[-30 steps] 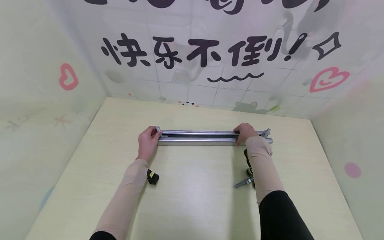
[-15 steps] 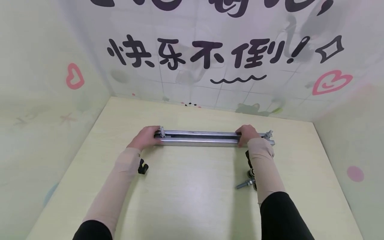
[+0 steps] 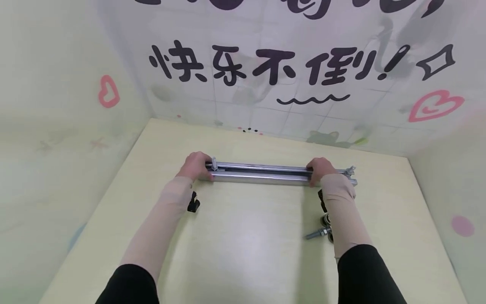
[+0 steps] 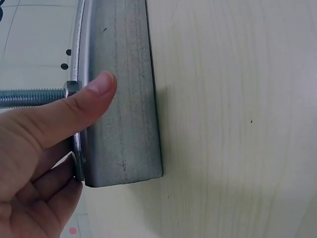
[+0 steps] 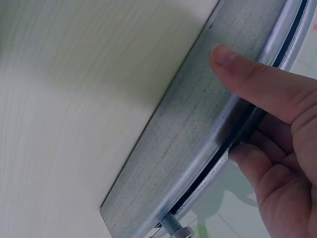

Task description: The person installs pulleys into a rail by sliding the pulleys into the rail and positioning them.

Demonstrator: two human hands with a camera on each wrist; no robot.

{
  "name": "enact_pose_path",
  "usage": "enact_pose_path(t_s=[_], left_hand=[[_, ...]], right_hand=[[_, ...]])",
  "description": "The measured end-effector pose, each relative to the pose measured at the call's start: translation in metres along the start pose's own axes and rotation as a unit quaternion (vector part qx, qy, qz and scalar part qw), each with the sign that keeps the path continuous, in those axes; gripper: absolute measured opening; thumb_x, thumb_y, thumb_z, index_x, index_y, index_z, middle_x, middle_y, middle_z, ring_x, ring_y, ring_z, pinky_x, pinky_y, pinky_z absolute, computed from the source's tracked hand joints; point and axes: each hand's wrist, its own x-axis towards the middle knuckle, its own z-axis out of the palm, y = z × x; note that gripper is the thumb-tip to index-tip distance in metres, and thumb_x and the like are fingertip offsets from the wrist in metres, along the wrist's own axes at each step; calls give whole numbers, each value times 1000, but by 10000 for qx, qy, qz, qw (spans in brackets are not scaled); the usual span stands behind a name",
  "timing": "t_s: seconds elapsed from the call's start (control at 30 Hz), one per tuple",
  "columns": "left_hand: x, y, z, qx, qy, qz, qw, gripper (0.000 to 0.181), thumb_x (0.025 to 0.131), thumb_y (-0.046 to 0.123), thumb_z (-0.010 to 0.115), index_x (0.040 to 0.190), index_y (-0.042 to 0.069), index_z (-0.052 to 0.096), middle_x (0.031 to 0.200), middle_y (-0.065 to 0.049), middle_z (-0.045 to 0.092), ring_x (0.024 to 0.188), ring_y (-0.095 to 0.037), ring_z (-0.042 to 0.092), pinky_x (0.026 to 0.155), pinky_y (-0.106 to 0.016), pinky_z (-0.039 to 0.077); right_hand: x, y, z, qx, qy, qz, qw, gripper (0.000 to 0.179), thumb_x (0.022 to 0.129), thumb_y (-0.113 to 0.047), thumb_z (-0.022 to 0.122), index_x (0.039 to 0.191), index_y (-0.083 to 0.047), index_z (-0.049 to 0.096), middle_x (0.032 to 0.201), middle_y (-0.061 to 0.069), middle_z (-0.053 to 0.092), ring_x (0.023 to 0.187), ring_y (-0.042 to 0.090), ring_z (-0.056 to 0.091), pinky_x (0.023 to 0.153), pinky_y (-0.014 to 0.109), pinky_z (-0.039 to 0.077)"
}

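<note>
A slotted metal channel (image 3: 262, 177) lies crosswise on the table, its slot facing up. My left hand (image 3: 194, 165) grips its left end; in the left wrist view the thumb (image 4: 94, 99) presses the near side wall, and other fingers curl behind the lip. Beside that thumb a threaded bolt with a nut (image 4: 34, 98) sticks out of the slot. Farther right, my right hand (image 3: 320, 169) holds the channel across its width, thumb (image 5: 247, 74) on the near wall. Another bolt (image 5: 174, 225) stands in the slot close to the right end.
Near my right forearm, a loose bolt with nuts (image 3: 318, 233) and round metal parts (image 3: 325, 219) lie on the pale wooden tabletop (image 3: 243, 245), partly hidden by the sleeve. Printed walls (image 3: 235, 93) enclose the table at the back and both sides.
My left hand has gone from fingertips at the left bolt to a wider grip across the channel's end. The right hand keeps its hold. The whole head view has shifted.
</note>
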Motion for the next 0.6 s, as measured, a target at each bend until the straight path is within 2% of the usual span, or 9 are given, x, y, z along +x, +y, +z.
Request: enact_pose_path(t_s=[0.17, 0.3, 0.43, 0.6], left_hand=[[0, 3, -1, -187, -106, -189, 9996, 56, 55, 10, 85, 107, 1, 64, 110, -15, 62, 100, -29, 51, 95, -42, 39], [1, 4, -3, -181, -170, -218, 9995, 56, 54, 9, 85, 106, 1, 65, 111, -16, 62, 100, -30, 52, 94, -42, 40], [2, 5, -3, -180, -134, -263, 9994, 55, 54, 8, 85, 104, 2, 66, 110, -15, 63, 99, -29, 52, 94, -41, 40], [4, 3, -2, -232, -127, -325, 9991, 60, 53, 9, 85, 108, 0, 63, 112, -15, 62, 101, -29, 52, 95, -41, 40]], right_hand=[[0, -3, -1, -187, -131, -87, 9997, 62, 58, -2, 80, 115, 6, 57, 115, 24, 56, 104, 39, 51, 89, 48, 45], [-2, -20, -10, -689, -642, 34, 9955, 59, 60, -7, 80, 113, 5, 56, 111, 21, 58, 99, 34, 54, 82, 44, 48], [3, -60, -24, -1052, -1095, -56, 9884, 60, 68, -19, 78, 118, 1, 53, 118, 18, 55, 106, 32, 51, 86, 43, 46], [23, -128, -26, -1058, -1097, -1040, 9828, 56, 78, -28, 70, 122, 0, 51, 125, 16, 52, 115, 30, 47, 95, 42, 42]])
